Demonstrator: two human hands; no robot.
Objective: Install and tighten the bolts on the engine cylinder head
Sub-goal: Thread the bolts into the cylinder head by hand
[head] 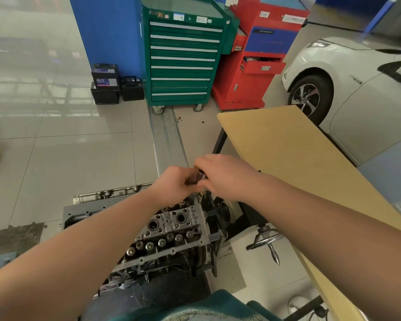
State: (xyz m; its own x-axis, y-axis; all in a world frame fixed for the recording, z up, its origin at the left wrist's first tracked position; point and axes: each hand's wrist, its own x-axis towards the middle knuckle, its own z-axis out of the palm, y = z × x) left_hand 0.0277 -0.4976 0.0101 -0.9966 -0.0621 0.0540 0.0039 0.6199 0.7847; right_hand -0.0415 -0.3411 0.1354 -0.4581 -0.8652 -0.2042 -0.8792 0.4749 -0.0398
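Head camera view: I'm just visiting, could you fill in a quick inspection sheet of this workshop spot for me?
Surface: pale tiled floor with a metal strip running through it; a tan tabletop at right.
Job's things: cylinder head on an engine stand, ports and valve bores showing; a small dark metal tool held above its far end.
Clutter: two black batteries on the floor; dark spots on the tiles.
Grips: left hand and right hand both curl round the tool.
Cables: a black one near the bottom right.
Surroundings: green drawer cabinet, red tool cabinet with a drawer open, white car.
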